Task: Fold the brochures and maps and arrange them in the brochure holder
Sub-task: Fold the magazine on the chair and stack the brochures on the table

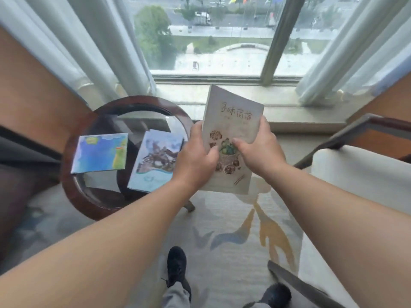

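Observation:
I hold a beige food brochure (233, 121) upright in front of me, above the carpet and right of the table. My left hand (196, 155) grips its left edge with the thumb on the cover. My right hand (260, 147) grips its right edge, thumb across the food picture. On the round glass-topped table (73, 174) lie a folded blue map (101, 153) at the left and a brochure with a building picture (155, 161) at the right. No brochure holder shows in this view.
A window (222, 41) with white curtains (106, 52) fills the far wall. An armchair with a white cushion (355, 174) stands at the right, dark furniture (24, 152) at the left. My black shoes (176, 266) stand on the patterned carpet.

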